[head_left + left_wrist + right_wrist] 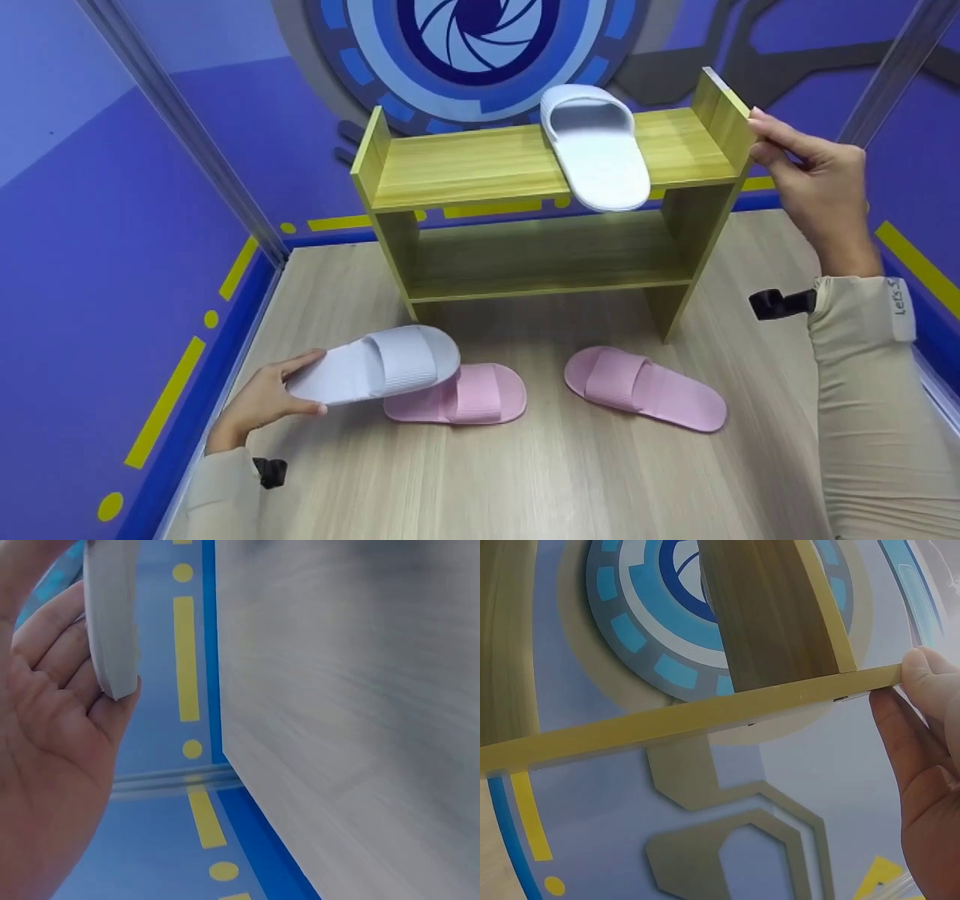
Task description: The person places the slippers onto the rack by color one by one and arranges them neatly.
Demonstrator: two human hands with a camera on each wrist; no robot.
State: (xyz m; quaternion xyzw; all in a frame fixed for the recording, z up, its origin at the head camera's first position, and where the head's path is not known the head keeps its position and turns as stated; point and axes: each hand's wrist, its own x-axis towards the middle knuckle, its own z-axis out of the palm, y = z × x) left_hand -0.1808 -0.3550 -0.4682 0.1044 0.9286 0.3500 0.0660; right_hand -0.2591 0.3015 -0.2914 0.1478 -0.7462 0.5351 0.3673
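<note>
In the head view my left hand (259,401) grips a white slipper (409,364) by its heel end, with the toe pointing right. That slipper overlaps a pink slipper (480,394) on the floor. The left wrist view shows the slipper's edge (112,630) between the thumb side and the curled fingers (64,645). At the upper right my right hand (817,172) pinches the top of the side panel of a wooden shelf (465,169). The right wrist view shows thumb and fingers on either side of that panel (780,701). Another white slipper (600,157) lies on the top board, heel over its front edge.
A second pink slipper (645,388) lies on the wood-grain floor (525,480) before the shelf, angled to the right. Blue patterned walls (112,262) enclose the floor at the left, back and right. The shelf has a lower board (547,255) under the top one.
</note>
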